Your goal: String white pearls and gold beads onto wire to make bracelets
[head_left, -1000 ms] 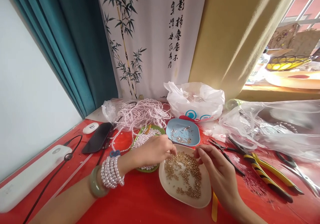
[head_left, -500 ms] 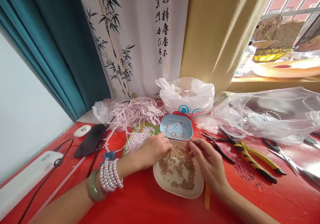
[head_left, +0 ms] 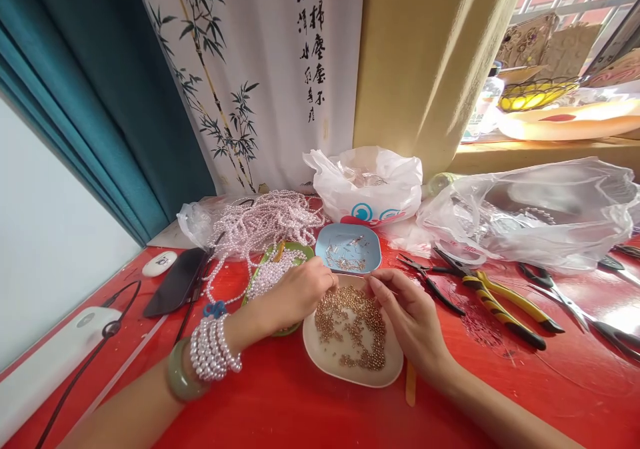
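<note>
My left hand (head_left: pixel 303 294), wearing pearl strands (head_left: pixel 214 347) and a green bangle (head_left: pixel 181 370) at the wrist, is closed in a pinch over the upper left rim of a cream plate (head_left: pixel 325 363). Gold beads (head_left: pixel 373 355) lie scattered on that plate. At its upper right rim, my right hand (head_left: pixel 415 319) pinches with thumb and forefinger. Whatever either pinch holds is too small to make out. Behind the plate sits a blue dish (head_left: pixel 374 262) with small metal pieces. A green dish (head_left: pixel 301 247) of white pearls is partly hidden by my left hand.
Strung pearls (head_left: pixel 270 219) are heaped at the back left, beside a white plastic bag (head_left: pixel 367 192). Pliers (head_left: pixel 500 309), smaller pliers (head_left: pixel 435 289) and scissors (head_left: pixel 560 295) lie on the right. A phone (head_left: pixel 175 282) is at left; a wooden stick (head_left: pixel 411 385) lies by the plate.
The camera view has shifted slightly, so everything appears a little further left and up. Both hands keep nearly the same pinched pose over the plate's far rim.
</note>
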Action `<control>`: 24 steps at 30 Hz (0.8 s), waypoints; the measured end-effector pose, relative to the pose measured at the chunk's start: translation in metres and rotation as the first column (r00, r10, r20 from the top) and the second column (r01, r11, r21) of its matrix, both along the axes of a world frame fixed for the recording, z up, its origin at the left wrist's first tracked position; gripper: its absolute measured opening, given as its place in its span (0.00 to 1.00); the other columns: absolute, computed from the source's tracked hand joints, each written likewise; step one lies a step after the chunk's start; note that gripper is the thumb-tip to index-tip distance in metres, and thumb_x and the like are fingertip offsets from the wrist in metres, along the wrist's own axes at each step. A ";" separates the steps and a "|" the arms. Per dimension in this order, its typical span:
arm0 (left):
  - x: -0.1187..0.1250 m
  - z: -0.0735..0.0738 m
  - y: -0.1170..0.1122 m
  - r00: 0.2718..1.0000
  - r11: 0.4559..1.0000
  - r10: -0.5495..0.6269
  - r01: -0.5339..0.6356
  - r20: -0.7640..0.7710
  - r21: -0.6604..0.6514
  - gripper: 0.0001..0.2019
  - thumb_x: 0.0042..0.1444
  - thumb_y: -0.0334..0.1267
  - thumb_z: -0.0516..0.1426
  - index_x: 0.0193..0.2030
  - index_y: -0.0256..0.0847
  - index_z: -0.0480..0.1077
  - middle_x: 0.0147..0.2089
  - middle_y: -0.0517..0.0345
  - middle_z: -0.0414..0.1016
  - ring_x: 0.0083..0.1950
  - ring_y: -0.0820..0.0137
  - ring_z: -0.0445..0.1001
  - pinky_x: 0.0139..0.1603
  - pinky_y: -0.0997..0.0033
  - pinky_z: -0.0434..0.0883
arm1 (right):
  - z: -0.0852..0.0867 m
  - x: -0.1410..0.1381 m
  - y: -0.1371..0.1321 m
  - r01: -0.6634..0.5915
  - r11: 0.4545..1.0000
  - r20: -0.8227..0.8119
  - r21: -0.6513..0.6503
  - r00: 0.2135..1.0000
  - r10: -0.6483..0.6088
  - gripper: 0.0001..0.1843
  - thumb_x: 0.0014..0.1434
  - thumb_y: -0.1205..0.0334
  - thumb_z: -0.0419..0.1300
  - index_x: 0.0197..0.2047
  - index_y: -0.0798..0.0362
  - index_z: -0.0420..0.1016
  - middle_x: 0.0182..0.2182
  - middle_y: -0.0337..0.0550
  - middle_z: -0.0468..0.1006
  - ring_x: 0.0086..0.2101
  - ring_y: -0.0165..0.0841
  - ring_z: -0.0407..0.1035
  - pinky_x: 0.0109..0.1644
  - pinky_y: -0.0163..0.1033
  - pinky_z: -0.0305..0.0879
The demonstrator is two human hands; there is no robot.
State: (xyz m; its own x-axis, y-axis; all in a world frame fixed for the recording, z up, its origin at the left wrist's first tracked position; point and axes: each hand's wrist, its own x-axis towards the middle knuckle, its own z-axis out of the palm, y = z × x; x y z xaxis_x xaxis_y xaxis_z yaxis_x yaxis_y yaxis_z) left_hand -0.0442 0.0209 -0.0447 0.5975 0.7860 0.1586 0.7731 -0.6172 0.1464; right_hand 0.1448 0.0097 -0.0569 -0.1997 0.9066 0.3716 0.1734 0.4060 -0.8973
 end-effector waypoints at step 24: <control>0.013 0.017 -0.013 0.940 0.962 0.244 -0.204 0.238 -0.180 0.06 0.52 0.32 0.53 0.29 0.39 0.71 0.32 0.58 0.72 0.38 0.68 0.65 0.37 0.69 0.62 | 0.006 -0.004 -0.009 -0.049 0.998 0.151 -0.050 0.987 0.056 0.10 0.57 0.58 0.50 0.30 0.54 0.67 0.19 0.36 0.68 0.19 0.26 0.61 0.22 0.30 0.58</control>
State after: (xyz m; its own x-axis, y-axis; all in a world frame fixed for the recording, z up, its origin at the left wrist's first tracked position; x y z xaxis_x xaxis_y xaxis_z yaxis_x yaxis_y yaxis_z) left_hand -0.0311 0.0083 -0.0277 0.3575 0.9214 0.1526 0.8128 -0.3874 0.4350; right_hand 0.1412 0.0004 -0.0505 -0.2983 0.9088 0.2919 0.2888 0.3774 -0.8799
